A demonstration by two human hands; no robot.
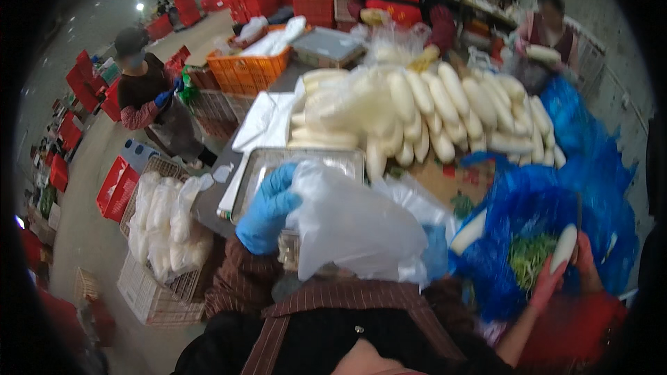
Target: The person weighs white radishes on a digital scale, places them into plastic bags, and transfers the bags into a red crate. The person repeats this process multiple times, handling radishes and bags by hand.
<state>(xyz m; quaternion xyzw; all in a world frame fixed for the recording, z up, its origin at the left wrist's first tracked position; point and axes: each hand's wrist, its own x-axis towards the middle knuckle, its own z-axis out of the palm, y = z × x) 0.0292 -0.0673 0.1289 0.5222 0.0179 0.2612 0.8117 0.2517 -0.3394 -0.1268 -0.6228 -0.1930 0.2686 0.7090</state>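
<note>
My left hand [268, 208], in a blue glove, grips the edge of a white translucent plastic bag [354, 224] in front of my chest. At the bag's other end is my right hand [436, 250], also blue-gloved and partly hidden behind the plastic; its fingers do not show clearly. Behind the bag lies a metal tray [250, 177] of a scale-like device. Beyond it a large pile of white radishes [443, 104] covers the table, some under clear plastic. A stack of white bags [266, 120] lies left of the pile.
Bagged radishes [167, 224] fill a crate at the left. Right of me, a co-worker's pink-gloved hands [552, 271] hold a radish over a blue plastic bag [495, 271] with greens. An orange crate [250, 70] stands at the back left. Other people stand around the table.
</note>
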